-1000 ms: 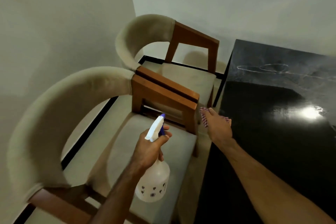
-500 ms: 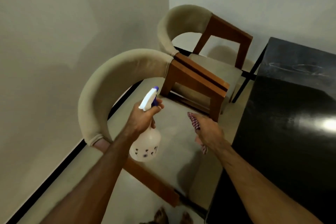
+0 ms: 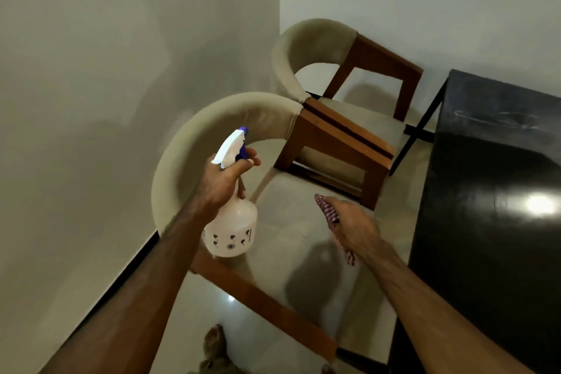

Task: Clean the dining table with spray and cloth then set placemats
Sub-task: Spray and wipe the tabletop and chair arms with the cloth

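Observation:
My left hand (image 3: 223, 182) grips the neck of a translucent white spray bottle (image 3: 232, 229) with a white and blue trigger head, held upright above the near chair's seat. My right hand (image 3: 353, 226) holds a bunched red-and-white striped cloth (image 3: 329, 209), also over that seat; a strip of cloth hangs below the hand. The black glossy dining table (image 3: 491, 191) lies to the right of both hands, with faint smear marks near its far end and a bright light reflection. No placemats are in view.
Two beige upholstered chairs with brown wooden frames stand left of the table: the near chair (image 3: 303, 252) under my hands, the far chair (image 3: 349, 106) by the wall. Grey walls close in at left and behind. My bare feet (image 3: 215, 346) show on the tiled floor.
The view has swung left and pulled back from the table. Both hands have come off the table's edge and now hover over the near chair's seat, still holding bottle and cloth.

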